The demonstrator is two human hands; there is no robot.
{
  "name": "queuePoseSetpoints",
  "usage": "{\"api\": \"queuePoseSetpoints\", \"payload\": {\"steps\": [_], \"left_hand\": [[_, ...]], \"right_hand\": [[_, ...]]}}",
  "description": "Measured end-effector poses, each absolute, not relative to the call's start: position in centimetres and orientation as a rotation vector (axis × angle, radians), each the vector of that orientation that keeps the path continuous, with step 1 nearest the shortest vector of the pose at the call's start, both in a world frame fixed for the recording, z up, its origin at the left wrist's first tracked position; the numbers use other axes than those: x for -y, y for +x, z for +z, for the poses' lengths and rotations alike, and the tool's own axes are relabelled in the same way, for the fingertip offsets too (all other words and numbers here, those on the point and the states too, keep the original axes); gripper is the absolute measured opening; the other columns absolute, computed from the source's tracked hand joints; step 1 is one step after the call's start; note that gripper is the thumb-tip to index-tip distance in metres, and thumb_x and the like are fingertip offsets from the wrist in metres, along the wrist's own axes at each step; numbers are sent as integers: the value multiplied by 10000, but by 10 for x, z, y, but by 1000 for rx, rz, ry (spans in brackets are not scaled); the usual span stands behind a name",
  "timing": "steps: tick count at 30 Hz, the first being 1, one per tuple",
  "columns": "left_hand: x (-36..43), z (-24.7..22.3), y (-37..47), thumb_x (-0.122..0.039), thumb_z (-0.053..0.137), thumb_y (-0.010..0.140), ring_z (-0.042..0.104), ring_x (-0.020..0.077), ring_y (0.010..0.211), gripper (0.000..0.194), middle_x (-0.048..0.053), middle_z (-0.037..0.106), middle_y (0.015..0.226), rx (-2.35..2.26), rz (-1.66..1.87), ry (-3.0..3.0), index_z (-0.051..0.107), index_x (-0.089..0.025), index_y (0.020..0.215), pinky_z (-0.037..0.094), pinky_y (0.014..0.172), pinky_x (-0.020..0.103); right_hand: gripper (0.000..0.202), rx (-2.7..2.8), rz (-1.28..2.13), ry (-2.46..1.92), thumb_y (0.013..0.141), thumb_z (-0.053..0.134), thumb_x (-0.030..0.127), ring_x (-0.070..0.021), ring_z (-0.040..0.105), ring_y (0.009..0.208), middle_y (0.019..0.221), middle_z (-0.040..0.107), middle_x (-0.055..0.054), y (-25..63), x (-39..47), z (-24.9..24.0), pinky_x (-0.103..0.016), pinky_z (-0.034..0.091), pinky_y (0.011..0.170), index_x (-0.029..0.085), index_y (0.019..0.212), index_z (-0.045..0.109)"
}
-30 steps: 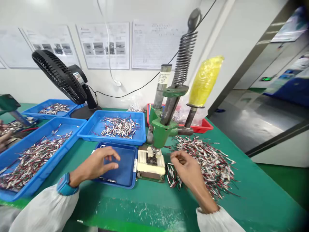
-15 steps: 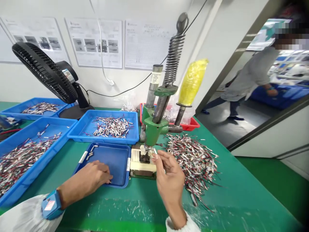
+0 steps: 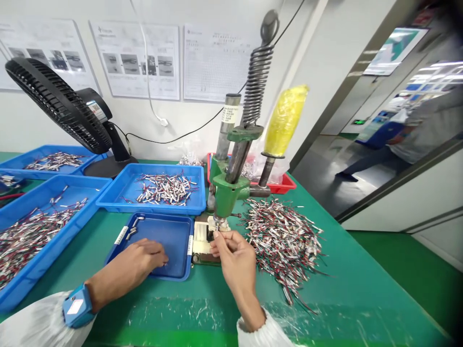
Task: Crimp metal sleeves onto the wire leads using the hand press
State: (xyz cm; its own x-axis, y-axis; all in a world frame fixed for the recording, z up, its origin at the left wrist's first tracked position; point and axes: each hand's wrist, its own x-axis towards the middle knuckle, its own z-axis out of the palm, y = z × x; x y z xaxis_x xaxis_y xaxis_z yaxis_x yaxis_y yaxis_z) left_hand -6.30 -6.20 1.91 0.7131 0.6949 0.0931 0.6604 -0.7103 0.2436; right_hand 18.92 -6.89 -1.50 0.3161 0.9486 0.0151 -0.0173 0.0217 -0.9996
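Note:
My right hand (image 3: 237, 260) is at the base of a green hand press (image 3: 227, 195), thumb and forefinger pinched right under its ram. A small silver part (image 3: 217, 232) is at those fingertips, mostly hidden by them. The pale fixture block (image 3: 201, 237) of the press lies just left of these fingers. Over the front left of a small dark blue tray (image 3: 173, 241), my left hand (image 3: 142, 260) rests with its fingers curled inward. What they hold, if anything, is too hidden to name. Several small silver cylinders (image 3: 133, 230) lie in that tray's back left corner.
A heap of silver cylinders with red and dark wires (image 3: 284, 243) spreads right of the press. Larger blue trays (image 3: 150, 208) (image 3: 88, 202) hold similar parts. A black fan (image 3: 60, 103), a red tray (image 3: 285, 187) and the yellow-wrapped press handle (image 3: 285, 123) stand behind. Beyond the doorway, a person (image 3: 415, 137) is blurred.
My right hand has moved left with the small silver part, in under the press ram. My left hand has barely moved. The person in the doorway has moved to the right, and the view has shifted slightly.

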Motion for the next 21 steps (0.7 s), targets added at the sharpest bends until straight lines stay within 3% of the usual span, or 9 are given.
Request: {"api": "queuePoseSetpoints", "payload": {"steps": [4,9,13,21], "left_hand": [[49,8,-58,-212,431,1042,693,188,1032,260,86,742,1107,-1059,447,2629,682,-157,1073,507,959,285],[38,13,-62,-216,511,1010,680,213,1103,226,80,729,1169,-1057,364,2544,705,-184,1123,506,993,319],[41,24,-73,-225,621,956,700,218,1046,215,67,726,1158,-1064,193,2466,734,-226,1139,517,927,306],[53,30,-75,-240,494,1025,716,180,904,279,70,735,1015,-914,137,2546,769,-199,1043,501,805,238]], "right_hand": [[547,928,1155,-1368,678,740,700,-140,611,440,539,655,-33,196,63,-13,-211,474,420,180,642,572],[596,949,1139,-1403,640,734,748,-123,588,413,512,631,-21,199,62,-13,-188,435,394,174,610,574],[579,963,1114,-1390,668,728,733,-123,589,424,525,638,-25,197,63,-16,-188,433,405,174,619,585],[564,976,1088,-1391,691,715,724,-132,593,433,531,638,-28,197,64,-18,-199,437,416,177,639,589]]}}
